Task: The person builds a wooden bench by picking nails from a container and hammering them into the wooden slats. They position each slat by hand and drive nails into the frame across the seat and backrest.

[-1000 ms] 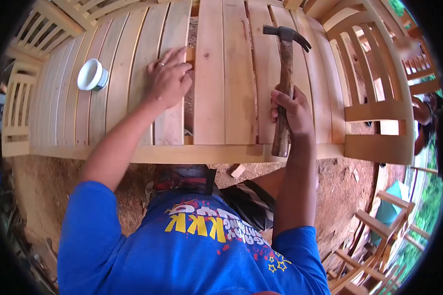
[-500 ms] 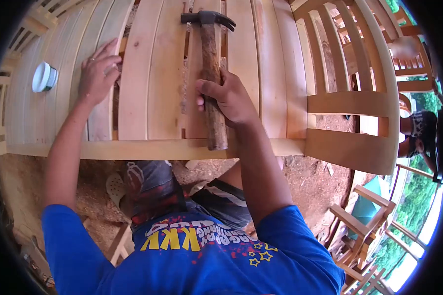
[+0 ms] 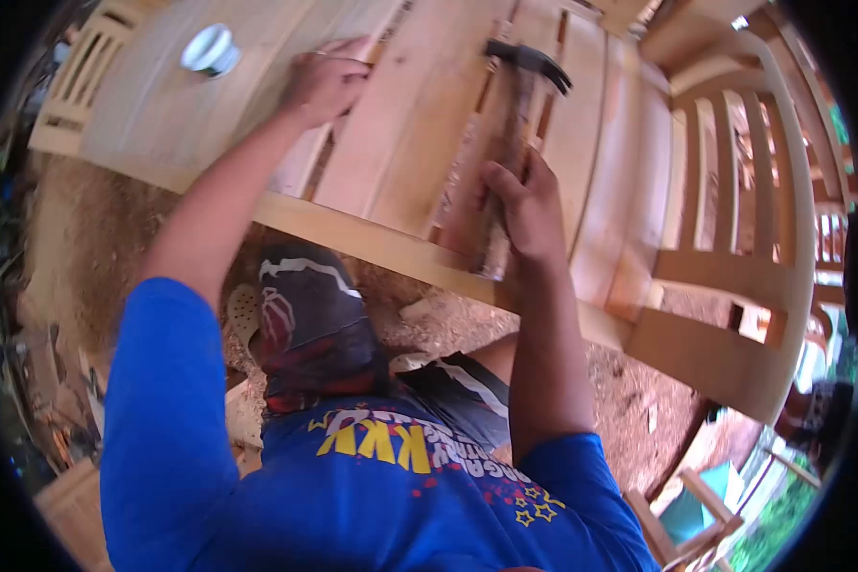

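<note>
My right hand (image 3: 526, 202) is wrapped round the wooden handle of a claw hammer (image 3: 517, 114), whose black head points away from me above the slats. Over a gap between the pale wooden slats (image 3: 419, 105) rests my left hand (image 3: 326, 84), its fingers bent and blurred; whether it holds anything small is hidden. A white cup-like container (image 3: 210, 51) stands on the slats to the left of my left hand.
A slatted armrest (image 3: 725, 276) rises at the bench's right end, and another slatted part (image 3: 91, 71) is at the far left. Dirt ground (image 3: 629, 419) lies below the front rail. Wooden frames (image 3: 696, 524) and a partly visible person (image 3: 820, 415) are at the right.
The view has turned, so the bench now slants down to the right. My left hand's fingers are more bent than before. The hammer stays in my right hand.
</note>
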{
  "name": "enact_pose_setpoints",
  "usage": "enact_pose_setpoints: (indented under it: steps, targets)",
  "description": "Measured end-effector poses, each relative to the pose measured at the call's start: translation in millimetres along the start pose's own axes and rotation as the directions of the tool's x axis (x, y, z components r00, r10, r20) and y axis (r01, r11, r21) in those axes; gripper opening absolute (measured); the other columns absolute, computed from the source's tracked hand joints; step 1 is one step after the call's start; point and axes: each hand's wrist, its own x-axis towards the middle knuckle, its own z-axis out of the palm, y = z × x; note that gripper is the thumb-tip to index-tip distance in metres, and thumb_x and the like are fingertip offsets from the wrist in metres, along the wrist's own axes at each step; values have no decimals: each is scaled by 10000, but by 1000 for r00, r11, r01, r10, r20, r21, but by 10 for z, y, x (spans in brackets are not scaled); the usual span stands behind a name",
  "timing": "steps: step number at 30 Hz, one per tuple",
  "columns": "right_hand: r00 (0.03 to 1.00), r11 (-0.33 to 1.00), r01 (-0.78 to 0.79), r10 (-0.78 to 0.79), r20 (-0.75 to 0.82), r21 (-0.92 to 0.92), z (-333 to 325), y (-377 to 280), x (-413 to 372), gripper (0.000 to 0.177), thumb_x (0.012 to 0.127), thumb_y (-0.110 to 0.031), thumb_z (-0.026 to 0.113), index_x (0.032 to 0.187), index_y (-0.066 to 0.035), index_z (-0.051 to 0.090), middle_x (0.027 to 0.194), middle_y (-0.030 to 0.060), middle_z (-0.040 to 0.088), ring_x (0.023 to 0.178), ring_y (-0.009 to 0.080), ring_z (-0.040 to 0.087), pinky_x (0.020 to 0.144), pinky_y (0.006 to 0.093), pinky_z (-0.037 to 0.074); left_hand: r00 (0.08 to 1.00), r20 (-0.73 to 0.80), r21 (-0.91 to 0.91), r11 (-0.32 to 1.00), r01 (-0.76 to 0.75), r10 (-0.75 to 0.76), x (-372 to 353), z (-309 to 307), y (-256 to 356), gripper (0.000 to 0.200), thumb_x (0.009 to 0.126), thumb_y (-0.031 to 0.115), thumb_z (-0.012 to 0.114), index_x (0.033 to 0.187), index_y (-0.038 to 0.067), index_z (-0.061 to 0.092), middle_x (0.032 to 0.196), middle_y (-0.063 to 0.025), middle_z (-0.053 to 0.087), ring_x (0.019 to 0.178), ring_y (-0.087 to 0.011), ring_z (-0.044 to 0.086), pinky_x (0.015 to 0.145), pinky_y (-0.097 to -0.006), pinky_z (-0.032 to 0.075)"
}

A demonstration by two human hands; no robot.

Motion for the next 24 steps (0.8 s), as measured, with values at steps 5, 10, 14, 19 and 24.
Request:
enact_pose_setpoints:
  steps: [5,10,14,19,24]
  targets:
    - [1000,1000,-7,8,-27,20,67,-92,-78,177,1010,-99,690,1126,18,625,846,82,692,725,176,675,693,325,554,998,41,-15,999,48,-48,1,-87,151,295,1008,325,658,1046,102,848,1620,-39,618,1468,-254,586,1129,-541,446]
    - [999,999,-21,20,35,43,63,-101,-85,226,1016,-66,662,1211,42,628,887,95,721,761,181,704,698,335,558,996,62,-30,997,73,-71,-23,-178,141,344,1034,381,641,1038,116,860,1625,-41,612,1478,-245,576,1152,-551,423]
    - [1000,1000,22,-22,18,-2,34,-66,-65,231,1016,-74,668,1205,49,615,882,99,718,735,183,700,673,344,556,998,23,-33,998,54,-53,16,-96,119,359,1012,435,671,991,139,872,1599,-50,636,1464,-245,589,1147,-540,444]
    - [1000,1000,-2,1,3,15,38,-40,-85,293,988,-56,698,1241,58,602,918,118,735,738,195,719,680,350,575,999,26,-83,995,49,-47,21,-106,130,351,1009,430,702,994,126,877,1609,-90,626,1483,-267,576,1173,-504,439]
    - [998,993,70,-70,11,-90,55,-45,-76,379,971,-87,693,1301,75,598,993,145,752,845,232,745,788,379,596,996,49,-34,996,82,-81,7,-220,220,354,1014,432,701,1005,122,873,1617,-86,619,1485,-278,573,1175,-489,436]
